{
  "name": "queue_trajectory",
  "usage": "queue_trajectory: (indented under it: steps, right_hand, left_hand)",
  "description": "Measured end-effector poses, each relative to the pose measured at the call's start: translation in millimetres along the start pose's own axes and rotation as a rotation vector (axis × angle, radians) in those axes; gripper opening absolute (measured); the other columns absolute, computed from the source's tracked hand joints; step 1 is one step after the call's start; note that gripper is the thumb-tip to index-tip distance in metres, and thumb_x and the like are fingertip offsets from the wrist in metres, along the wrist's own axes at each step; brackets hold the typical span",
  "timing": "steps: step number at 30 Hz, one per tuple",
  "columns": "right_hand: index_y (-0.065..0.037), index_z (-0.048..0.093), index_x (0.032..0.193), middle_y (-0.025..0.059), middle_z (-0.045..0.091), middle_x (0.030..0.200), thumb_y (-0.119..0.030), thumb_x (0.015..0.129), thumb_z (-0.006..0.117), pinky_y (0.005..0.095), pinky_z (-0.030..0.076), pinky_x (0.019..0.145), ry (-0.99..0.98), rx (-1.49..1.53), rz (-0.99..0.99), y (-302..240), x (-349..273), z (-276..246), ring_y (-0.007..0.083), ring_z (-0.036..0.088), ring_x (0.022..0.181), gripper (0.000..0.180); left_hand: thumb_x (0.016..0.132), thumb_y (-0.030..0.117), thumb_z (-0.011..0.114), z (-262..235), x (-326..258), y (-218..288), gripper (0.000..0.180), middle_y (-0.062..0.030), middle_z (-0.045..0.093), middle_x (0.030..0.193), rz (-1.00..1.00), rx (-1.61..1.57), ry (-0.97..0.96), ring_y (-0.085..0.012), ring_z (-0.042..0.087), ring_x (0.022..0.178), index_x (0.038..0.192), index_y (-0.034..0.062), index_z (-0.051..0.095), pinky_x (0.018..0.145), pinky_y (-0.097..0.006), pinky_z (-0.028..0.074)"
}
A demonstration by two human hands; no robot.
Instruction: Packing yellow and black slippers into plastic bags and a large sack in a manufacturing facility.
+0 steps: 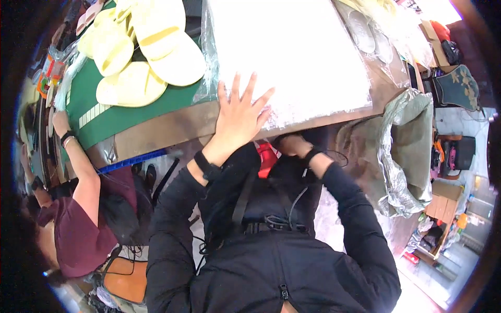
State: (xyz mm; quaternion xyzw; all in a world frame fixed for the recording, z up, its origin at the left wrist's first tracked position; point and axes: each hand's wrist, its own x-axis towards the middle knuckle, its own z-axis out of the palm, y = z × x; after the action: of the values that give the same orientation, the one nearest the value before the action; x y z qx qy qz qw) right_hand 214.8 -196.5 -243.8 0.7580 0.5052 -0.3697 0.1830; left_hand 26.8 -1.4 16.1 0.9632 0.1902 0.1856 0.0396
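Observation:
My left hand (239,116) lies flat with its fingers spread. It rests at the near edge of a bright white sheet (292,57), whose surface is washed out by glare. My right hand (295,145) is low at the table's front edge, above my lap, and its fingers are lost in dark shadow. What it touches, if anything, is hidden. A red thing (267,159) shows between my legs, close to the right hand. Left of the sheet, several pale yellow slippers (175,57) lie in a loose heap.
The slippers lie on a green mat (88,117) on the brown table (172,125). Clear plastic-wrapped grey slippers (359,32) are at the far right. A silver-lined sack (389,156) stands open right of my arm. On the left, a co-worker's arm (83,161) reaches to the table.

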Motion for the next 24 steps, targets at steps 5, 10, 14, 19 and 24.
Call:
queue_trajectory:
  steps: [5,10,14,19,24]
  right_hand:
    - [-0.004,0.067,0.111,0.0177,0.062,0.119,-0.034,0.084,0.054,0.0534,0.042,0.096,-0.301,0.172,-0.235,-113,18,45,0.0408,0.055,0.114,0.042]
    - [-0.005,0.067,0.11,0.0167,0.062,0.118,-0.035,0.085,0.053,0.0522,0.043,0.095,-0.281,0.169,-0.27,-135,-20,75,0.0398,0.056,0.113,0.042]
    - [-0.005,0.067,0.11,0.016,0.062,0.117,-0.036,0.086,0.052,0.0513,0.043,0.094,-0.238,0.16,-0.232,-150,-9,54,0.039,0.056,0.111,0.042]
    - [-0.006,0.067,0.109,0.015,0.063,0.116,-0.037,0.087,0.051,0.0502,0.044,0.093,-0.166,0.141,-0.26,-185,-45,71,0.038,0.056,0.11,0.041]
    - [-0.007,0.067,0.109,0.014,0.063,0.115,-0.037,0.088,0.05,0.049,0.044,0.093,-0.084,0.084,-0.291,-201,-46,66,0.037,0.057,0.108,0.041]
  left_hand:
    - [0.087,0.04,0.058,4,-21,-12,0.052,-0.0166,0.027,0.15,-0.048,-0.017,-0.077,-0.0439,0.019,0.138,0.136,0.0291,0.048,0.106,-0.067,0.013]
    - [0.084,0.038,0.06,-11,-28,-17,0.053,-0.0162,0.023,0.152,-0.087,-0.005,-0.226,-0.0464,0.016,0.138,0.135,0.0319,0.048,0.107,-0.068,0.009]
    - [0.085,0.042,0.059,-3,-21,-7,0.053,-0.0166,0.021,0.153,-0.069,0.004,-0.255,-0.0487,0.015,0.137,0.136,0.035,0.047,0.105,-0.07,0.008]
    - [0.087,0.043,0.059,-6,-26,-12,0.046,-0.0164,0.024,0.152,-0.069,-0.015,-0.293,-0.0495,0.013,0.138,0.132,0.0343,0.053,0.105,-0.07,0.006]
    - [0.087,0.043,0.058,-8,-24,-14,0.046,-0.0158,0.027,0.151,-0.059,0.023,-0.278,-0.0477,0.015,0.138,0.132,0.0346,0.053,0.105,-0.07,0.009]
